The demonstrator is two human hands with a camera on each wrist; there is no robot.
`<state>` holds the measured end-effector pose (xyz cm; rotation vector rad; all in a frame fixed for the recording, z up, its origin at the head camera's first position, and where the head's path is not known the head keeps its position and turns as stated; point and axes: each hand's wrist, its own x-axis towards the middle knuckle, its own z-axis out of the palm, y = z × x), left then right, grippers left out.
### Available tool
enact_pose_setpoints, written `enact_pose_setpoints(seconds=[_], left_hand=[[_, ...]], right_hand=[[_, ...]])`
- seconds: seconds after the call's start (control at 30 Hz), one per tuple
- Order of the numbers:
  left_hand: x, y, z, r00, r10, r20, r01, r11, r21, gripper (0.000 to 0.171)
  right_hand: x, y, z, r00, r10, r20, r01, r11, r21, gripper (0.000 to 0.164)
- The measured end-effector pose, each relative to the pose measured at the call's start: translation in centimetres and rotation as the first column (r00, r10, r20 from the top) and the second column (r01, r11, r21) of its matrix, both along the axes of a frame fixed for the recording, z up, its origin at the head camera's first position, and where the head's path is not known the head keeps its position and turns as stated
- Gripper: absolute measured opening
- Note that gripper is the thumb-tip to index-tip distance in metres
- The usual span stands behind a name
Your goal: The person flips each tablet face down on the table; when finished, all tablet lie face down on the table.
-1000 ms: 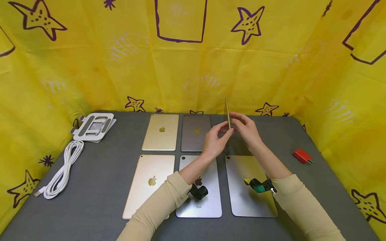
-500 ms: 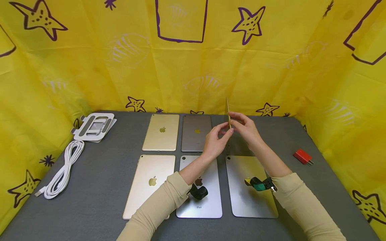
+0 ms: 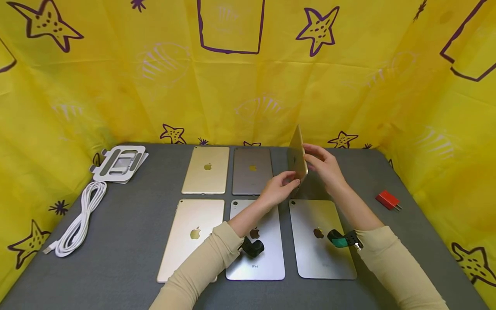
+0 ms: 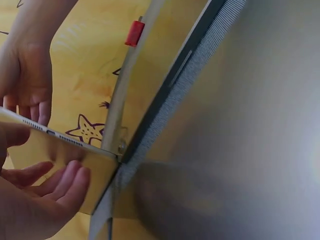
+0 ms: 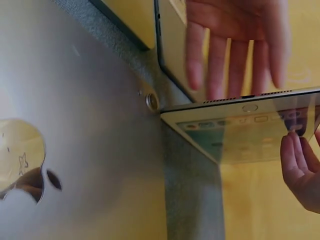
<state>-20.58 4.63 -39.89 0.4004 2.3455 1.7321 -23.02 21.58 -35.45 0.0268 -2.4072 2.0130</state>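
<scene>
A gold tablet [image 3: 296,153] stands on its edge, leaning, in the back row of the table. My left hand [image 3: 277,189] is at its back; in the left wrist view its fingers [image 4: 70,190] are loosely extended beside the back surface. On the screen side, my right hand [image 3: 325,168] touches near the upper edge. The right wrist view shows its nearly straight fingertips [image 5: 291,140] against the glass, which bears a row of icons. Directly in front lies a silver tablet [image 3: 321,258], back up. My left forearm passes over another silver tablet [image 3: 257,254].
Left of these lie a pale gold tablet [image 3: 182,241], a gold tablet [image 3: 205,174] and a dark grey tablet [image 3: 248,172], backs up. A coiled white cable [image 3: 83,219] and white packaging [image 3: 121,163] are far left. A red plug adapter [image 3: 388,200] sits right. Yellow cloth [image 3: 232,99] encloses the table.
The standing tablet has swung from edge-on, so its back now shows in the head view. My right hand has moved to the right, and my left hand slightly down.
</scene>
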Motion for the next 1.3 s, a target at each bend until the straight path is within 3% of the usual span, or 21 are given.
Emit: enact_pose_setpoints(seconds=[0.13,0.23,0.43,0.6,0.77,0.93,1.13,1.3], left_hand=[[-0.1,-0.1,-0.6,0.996,-0.051,0.079,0.056,0.996,-0.063,0.050],[-0.3,-0.2,-1.1,0.990,-0.078,0.119,0.088,0.992,-0.085,0.054],[-0.5,-0.2,-1.6,0.979,-0.126,0.162,0.139,0.988,-0.072,0.059],[-0.4,-0.2,-1.6,0.976,-0.136,0.169,0.152,0.985,-0.086,0.061],[-0.3,-0.2,-1.7,0.981,-0.141,0.134,0.155,0.982,-0.103,0.049],[-0.2,-0.3,-1.6,0.980,-0.139,0.140,0.156,0.981,-0.116,0.055],[-0.2,-0.3,-1.6,0.981,-0.133,0.145,0.151,0.981,-0.125,0.062],[-0.2,-0.5,-1.6,0.979,-0.162,0.123,0.182,0.968,-0.175,0.061]], right_hand=[[0.1,0.8,-0.4,0.999,-0.035,0.005,0.035,0.999,-0.019,0.049],[0.3,1.4,-0.6,0.999,-0.052,0.015,0.053,0.994,-0.094,0.051],[0.9,3.0,-0.7,0.997,-0.056,0.057,0.072,0.943,-0.324,0.054],[1.3,4.4,-1.3,0.990,-0.081,0.113,0.117,0.927,-0.357,0.053],[1.4,5.4,-2.4,0.978,-0.135,0.158,0.175,0.946,-0.274,0.050],[1.0,5.8,-3.5,0.964,-0.141,0.226,0.180,0.970,-0.162,0.048],[0.5,6.2,-4.6,0.962,-0.096,0.255,0.094,0.995,0.019,0.050],[0.7,6.2,-5.2,0.971,-0.046,0.234,-0.003,0.978,0.207,0.052]])
